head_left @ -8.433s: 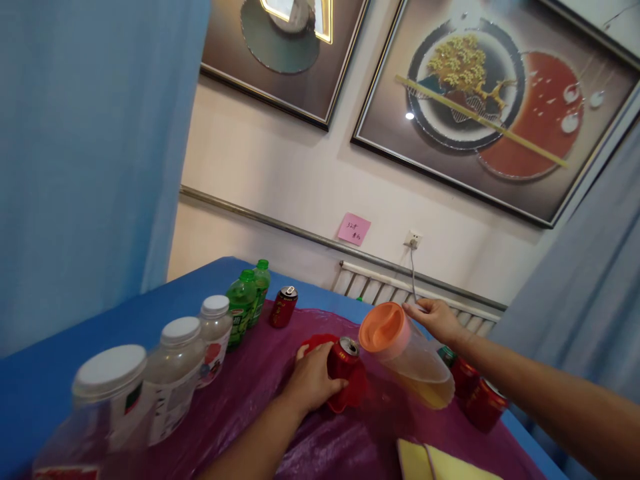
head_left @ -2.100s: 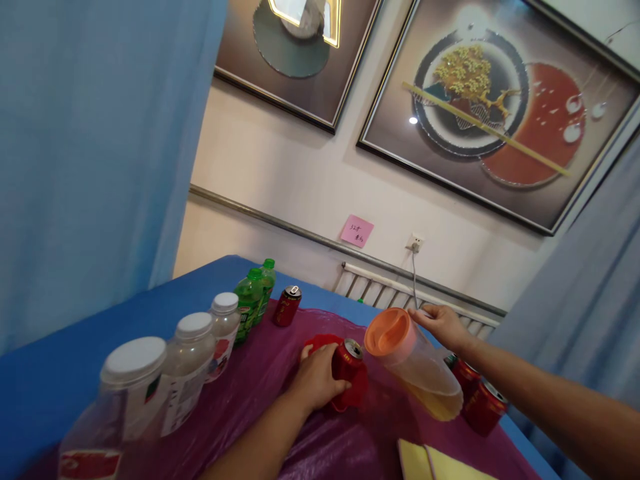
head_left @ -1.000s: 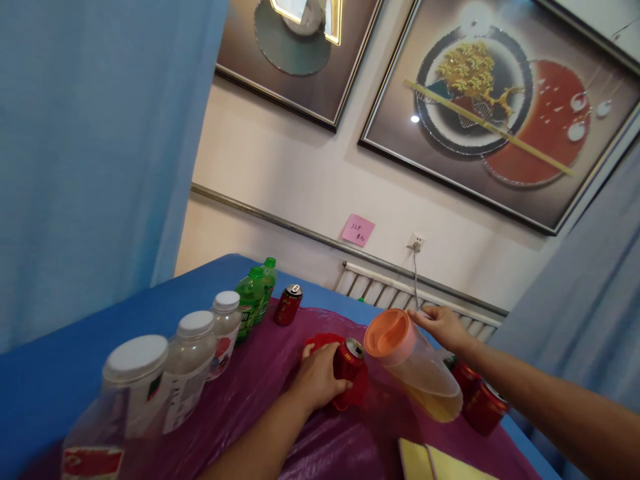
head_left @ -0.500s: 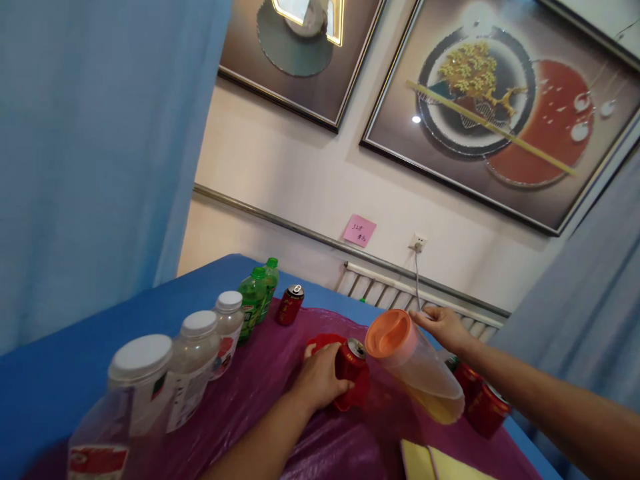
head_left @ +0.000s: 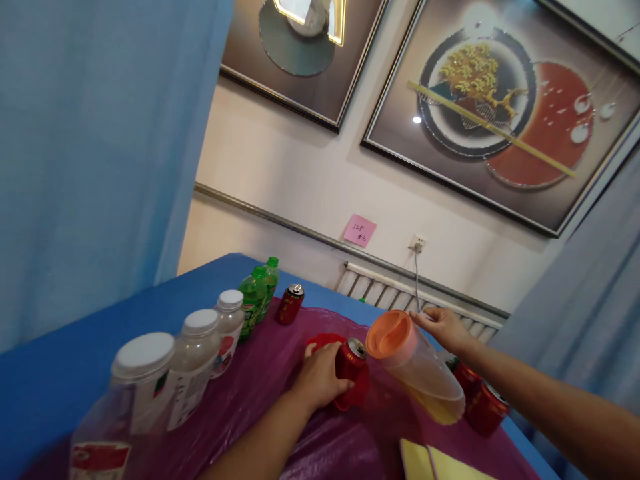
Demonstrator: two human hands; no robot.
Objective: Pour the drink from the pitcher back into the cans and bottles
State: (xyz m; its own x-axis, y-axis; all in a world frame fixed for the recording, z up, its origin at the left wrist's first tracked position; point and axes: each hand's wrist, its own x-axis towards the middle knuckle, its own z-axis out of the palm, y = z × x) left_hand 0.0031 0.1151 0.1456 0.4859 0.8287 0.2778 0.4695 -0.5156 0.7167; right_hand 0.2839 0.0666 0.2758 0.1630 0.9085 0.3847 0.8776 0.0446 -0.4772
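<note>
My left hand (head_left: pixel 323 377) is wrapped round a red drink can (head_left: pixel 351 360), its top facing up. Under and around that can lies a red dish (head_left: pixel 361 393), partly covered by my hand. My right hand (head_left: pixel 443 328) grips a clear plastic pitcher (head_left: pixel 425 380) at its handle side; the handle itself is mostly hidden. The pitcher tilts left, so its orange lid (head_left: pixel 391 335) leans close to the can's top. Some yellowish liquid rests low in the pitcher. I cannot make out any stream between lid and can.
On the left stand several clear jars with white lids (head_left: pixel 200 323) and two green bottles (head_left: pixel 253 293). Another red can (head_left: pixel 290 305) stands behind. More red cans (head_left: pixel 486 408) sit beyond the pitcher. A folded yellow cloth (head_left: pixel 443 461) lies in front on purple plastic sheeting (head_left: pixel 270 393).
</note>
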